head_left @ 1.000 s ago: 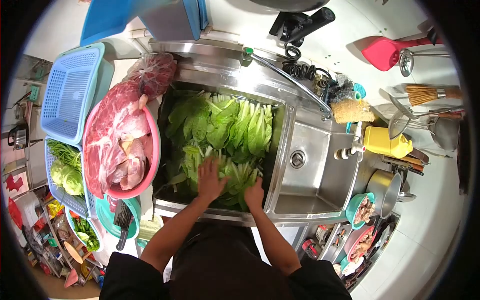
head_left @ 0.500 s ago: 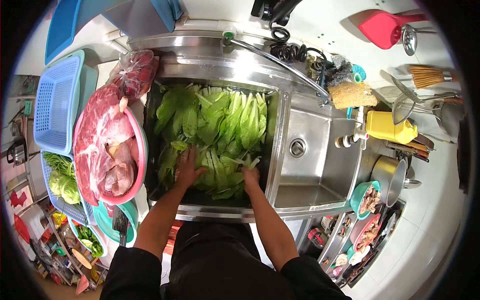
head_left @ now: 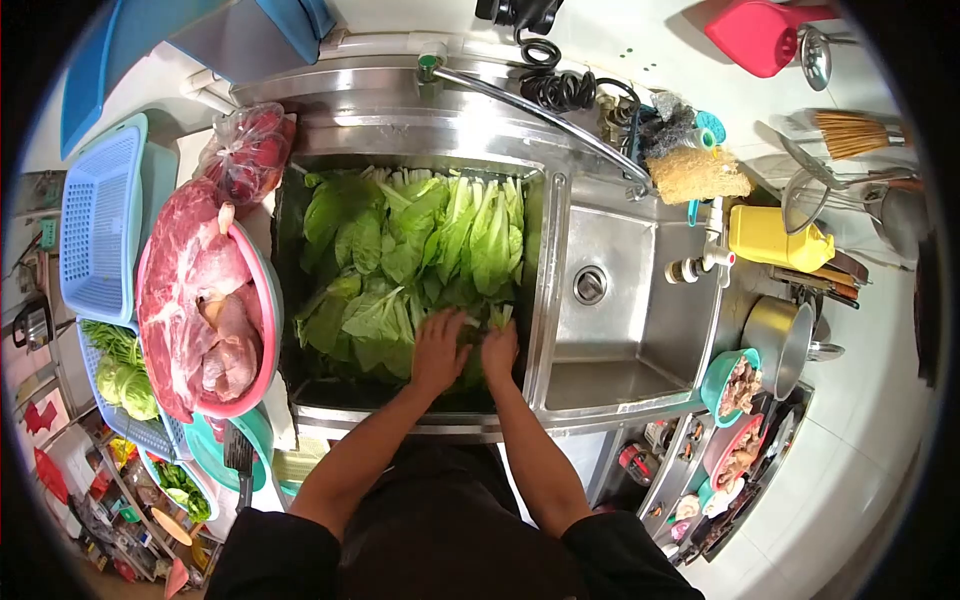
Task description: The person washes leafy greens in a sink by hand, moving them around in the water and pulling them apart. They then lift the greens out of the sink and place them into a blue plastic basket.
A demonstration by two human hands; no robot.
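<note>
Stainless steel surrounds a double sink (head_left: 545, 330), where a person (head_left: 455, 530) in black sleeves (head_left: 272, 553) works bare-handed, seen from above. Leafy greens (head_left: 375, 318) nearly fill the left basin (head_left: 536, 235), lying in two rough rows: the far row lines up with its pale stems toward the back wall, the near row lies looser, close to the person.

Both hands are in the near row, at its right end, just beside each other. The left hand (head_left: 437, 350) lies palm down on the leaves, its fingers stretched out and apart. The right hand (head_left: 499, 350) is curled around a small bunch of the greens, pale stem ends poking out above the fingers.

A faucet (head_left: 540, 110) slants along the back toward the right basin (head_left: 625, 250), whose round drain (head_left: 590, 285) shows plainly. To the left of the sink, large pieces of raw meat (head_left: 185, 290) spill over a pink bowl (head_left: 269, 320), with a clear plastic bag (head_left: 243, 155) of something red behind it. Further left sits a blue basket (head_left: 95, 225); nearer, a dark-bladed cleaver (head_left: 238, 452) rests across a turquoise tub (head_left: 263, 435). To the right I see a yellow jug (head_left: 775, 238) and a metal pot (head_left: 775, 340).
</note>
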